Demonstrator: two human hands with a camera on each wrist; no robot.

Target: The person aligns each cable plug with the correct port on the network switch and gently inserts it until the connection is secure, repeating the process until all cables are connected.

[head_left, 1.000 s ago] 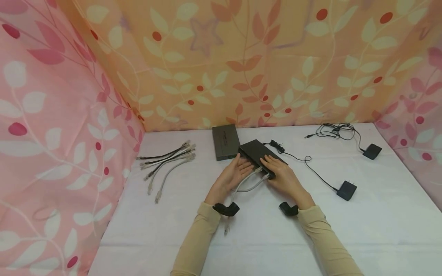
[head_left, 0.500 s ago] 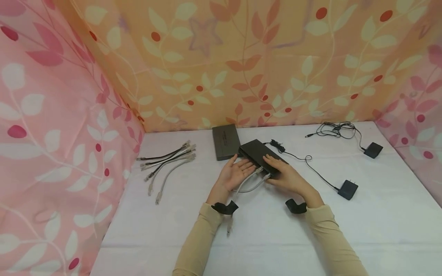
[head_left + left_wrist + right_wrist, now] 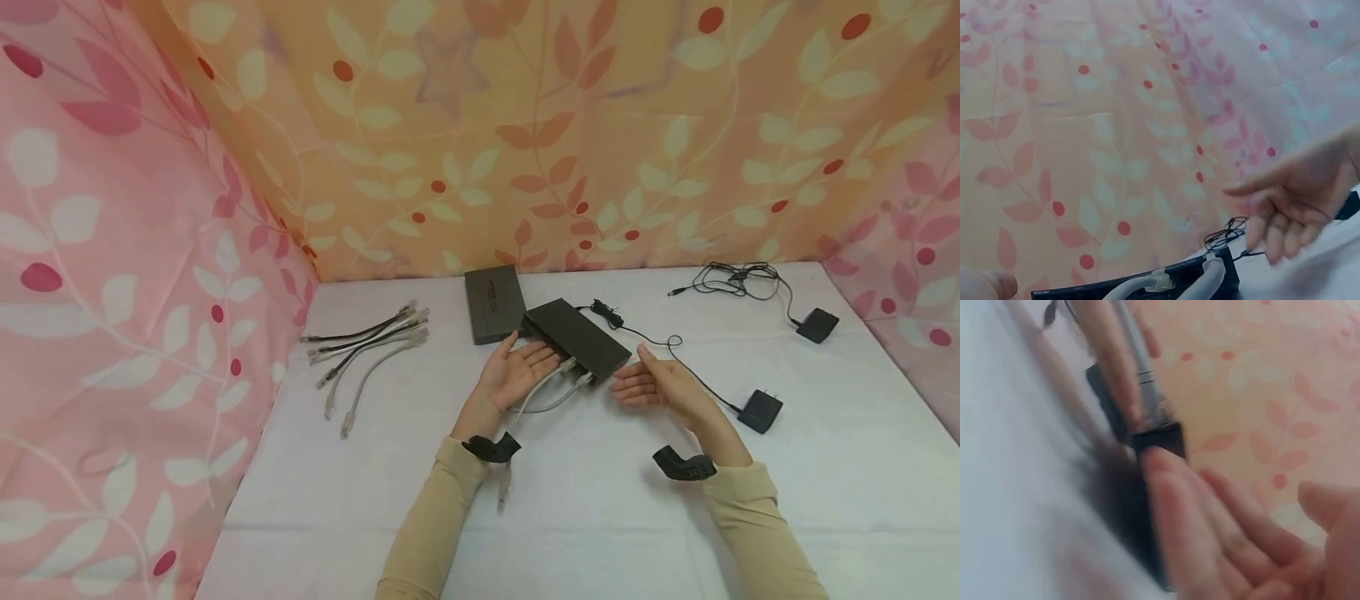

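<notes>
A black network switch [image 3: 579, 337] lies angled at the middle of the table, two grey network cables [image 3: 553, 406] plugged into its front ports. My left hand [image 3: 501, 385] is palm up at its front left edge, fingers straight, tips right by the casing. One cable runs down over this hand's wrist strap, its free plug [image 3: 502, 498] below. My right hand [image 3: 671, 390] stands off the switch's right end with loosely bent fingers and nothing in them. In the left wrist view, both cable plugs sit in the port face of the switch [image 3: 1188, 281].
Behind stands a second dark grey switch [image 3: 495, 307]. Several short black and grey network cables [image 3: 371, 346] lie at left. A black power adapter [image 3: 761, 412] has its lead running to the middle switch. Another adapter [image 3: 817, 325] with a coiled lead [image 3: 738, 279] lies at back right.
My right hand has let go of the switch's right end and moved away to the right. The left hand has stayed at the front left edge.
</notes>
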